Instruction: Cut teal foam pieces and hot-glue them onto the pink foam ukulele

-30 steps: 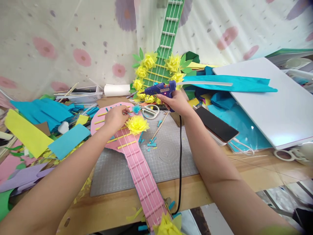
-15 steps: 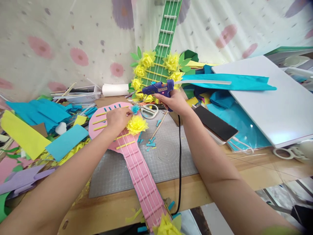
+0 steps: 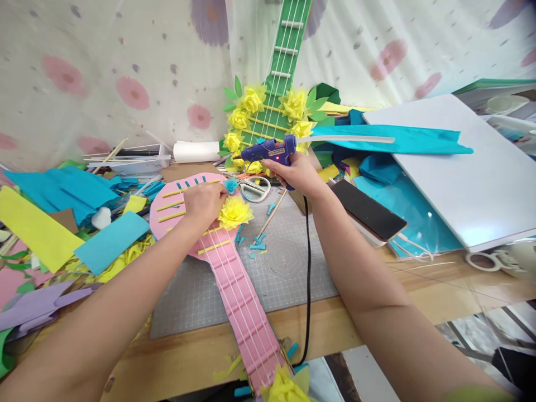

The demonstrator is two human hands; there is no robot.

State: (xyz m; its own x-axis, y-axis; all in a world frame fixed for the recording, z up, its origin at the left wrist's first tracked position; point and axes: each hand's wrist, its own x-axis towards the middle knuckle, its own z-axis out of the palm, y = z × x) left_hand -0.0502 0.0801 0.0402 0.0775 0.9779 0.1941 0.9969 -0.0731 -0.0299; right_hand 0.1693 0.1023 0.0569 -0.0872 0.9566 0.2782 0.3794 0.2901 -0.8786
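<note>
A pink paper guitar (image 3: 232,290) with white strings and yellow strips lies on the grey cutting mat (image 3: 288,279), its neck pointing towards me. Over its body my left hand (image 3: 205,204) is closed, pinching a small blue paper flower (image 3: 230,185) at the fingertips. Just below the blue flower sits a yellow paper flower (image 3: 235,213) on the guitar's edge. My right hand (image 3: 295,170) grips a purple hot glue gun (image 3: 270,151), held above the mat with its nozzle pointing left. A white glue stick (image 3: 352,139) protrudes from the gun's back.
Behind stands a green paper guitar (image 3: 268,120) with yellow flowers. White-handled scissors (image 3: 255,190) and a wooden stick (image 3: 272,212) lie on the mat. A phone (image 3: 368,209) and a white board (image 3: 469,167) are right; paper scraps (image 3: 111,240) crowd the left. The black cord (image 3: 309,279) hangs off the front edge.
Almost nothing differs. The view has shifted very slightly; both hands keep their hold on the blue flower and the glue gun.
</note>
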